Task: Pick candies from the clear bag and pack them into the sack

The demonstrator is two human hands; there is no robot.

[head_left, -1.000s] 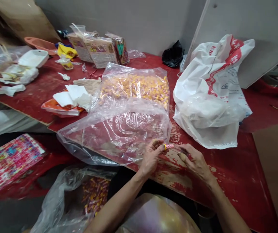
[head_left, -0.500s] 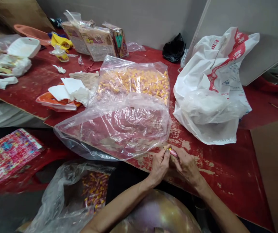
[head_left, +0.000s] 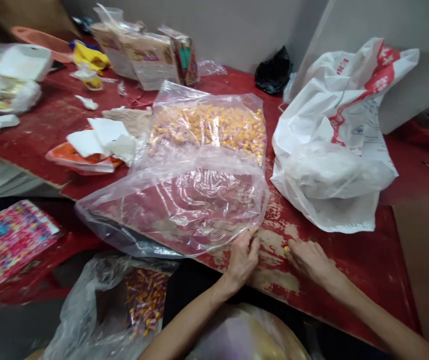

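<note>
Now apart, a person's two bare hands rest above the near edge of a red table with worn, flaking paint. Half a second ago they met around one small pink-and-yellow piece; now a gap of scuffed tabletop lies between them. That suggests the two-handed handling of that piece has paused or ended.

The right hand is loosely closed, its fingers curled under. At its thumb side shows a small yellow end of a piece, apparently pinched there; any remainder is hidden, and whether it is the same piece cannot be told. The left hand is half curled, fingers pointing away from the body, at the lower right edge of a large clear plastic bag. It shows no piece, and whether it grips the film is unclear.

The far part of that bag holds a broad layer of small yellow-and-pink pieces. Below the table edge, a crumpled, cloudy plastic bag holds more yellow-and-pink pieces. To the right stands a white plastic bag with red print. The bags otherwise lie as in the earlier view, which is framed slightly differently.
</note>
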